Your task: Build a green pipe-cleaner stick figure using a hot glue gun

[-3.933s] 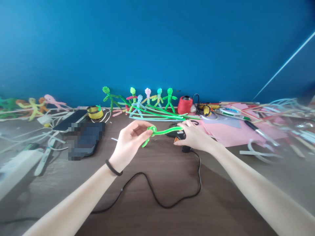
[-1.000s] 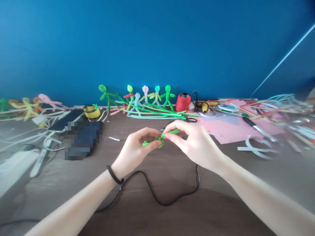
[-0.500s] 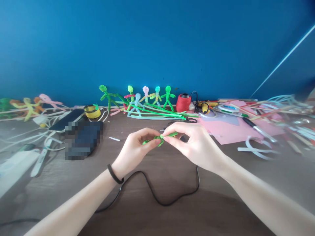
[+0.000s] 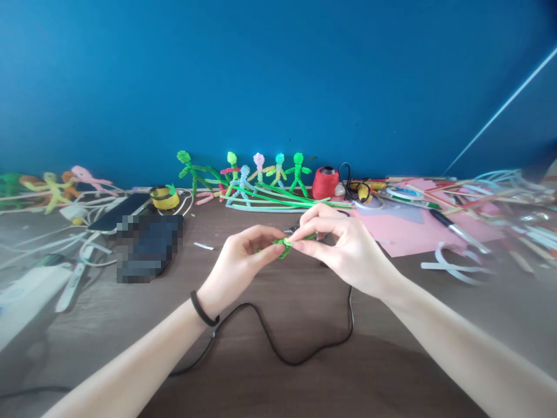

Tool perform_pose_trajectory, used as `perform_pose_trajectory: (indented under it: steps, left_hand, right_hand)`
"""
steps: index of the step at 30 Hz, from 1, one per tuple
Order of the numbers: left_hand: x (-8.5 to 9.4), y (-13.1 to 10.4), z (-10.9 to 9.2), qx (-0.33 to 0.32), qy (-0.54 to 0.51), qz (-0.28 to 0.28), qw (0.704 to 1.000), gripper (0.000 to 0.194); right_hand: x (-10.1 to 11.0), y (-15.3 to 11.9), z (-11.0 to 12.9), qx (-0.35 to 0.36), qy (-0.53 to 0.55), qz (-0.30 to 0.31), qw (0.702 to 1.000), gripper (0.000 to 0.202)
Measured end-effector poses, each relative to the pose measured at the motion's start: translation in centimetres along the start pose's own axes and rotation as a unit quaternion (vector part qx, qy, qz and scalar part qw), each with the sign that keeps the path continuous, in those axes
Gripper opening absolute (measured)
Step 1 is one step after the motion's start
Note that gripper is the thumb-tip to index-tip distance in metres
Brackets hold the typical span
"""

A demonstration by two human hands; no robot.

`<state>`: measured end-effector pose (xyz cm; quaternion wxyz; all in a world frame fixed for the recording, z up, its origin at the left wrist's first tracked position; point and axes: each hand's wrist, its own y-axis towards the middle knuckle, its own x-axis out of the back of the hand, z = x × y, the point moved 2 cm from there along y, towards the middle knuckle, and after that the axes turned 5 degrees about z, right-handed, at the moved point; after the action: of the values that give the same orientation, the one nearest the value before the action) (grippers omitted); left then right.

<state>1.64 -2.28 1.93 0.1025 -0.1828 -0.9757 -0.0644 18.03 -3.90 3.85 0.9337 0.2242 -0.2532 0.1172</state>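
A small bent green strip piece (image 4: 284,248) is held between both hands above the middle of the table. My left hand (image 4: 248,255), with a black band on its wrist, pinches it between thumb and fingers. From the right, my right hand (image 4: 343,247) pinches the same piece, its fingertips almost touching the left ones. The fingers hide part of the green piece. Behind the hands lie long green strips (image 4: 287,200), and several small twisted figures, among them a green figure (image 4: 298,171), stand against the blue wall.
A black cable (image 4: 296,363) curves across the table below the hands. Left are a dark phone (image 4: 152,244), a yellow roll (image 4: 165,198) and white cables. Right are pink paper (image 4: 391,232), a marker (image 4: 456,229) and white strips (image 4: 452,267). A red spool (image 4: 325,183) stands behind.
My right hand's upper fingers have risen and bent more, its pinch still on the green piece. My left hand has hardly moved, and less of the green piece shows beside its fingers.
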Motion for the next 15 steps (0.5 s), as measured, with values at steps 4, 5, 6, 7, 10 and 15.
perform_pose_trajectory:
  steps: [4,5,6,7,10,15]
  left_hand:
    - [-0.07,0.0,0.24,0.007,-0.037,0.012,0.999,0.022]
    - [-0.06,0.01,0.33,0.008,-0.046,0.015,0.999,0.021]
    - [-0.04,0.03,0.42,0.01,-0.054,0.017,0.998,0.021]
    - [-0.01,0.05,0.5,0.011,-0.062,0.019,0.998,0.02]
    - [0.06,0.08,0.66,0.017,-0.085,0.024,0.996,0.019]
    - [0.06,0.05,0.67,0.022,-0.121,0.027,0.992,0.017]
  right_hand:
    - [-0.03,0.2,-0.19,-0.001,0.035,0.015,0.999,0.009]
    - [-0.04,0.24,-0.26,0.0,0.042,0.017,0.999,0.009]
    - [-0.05,0.27,-0.33,0.002,0.05,0.018,0.999,0.009]
    - [-0.06,0.3,-0.41,0.004,0.056,0.02,0.998,0.01]
    - [-0.06,0.36,-0.68,0.008,0.069,0.024,0.997,0.011]
    - [0.02,0.41,-0.86,0.015,0.073,0.026,0.997,0.008]
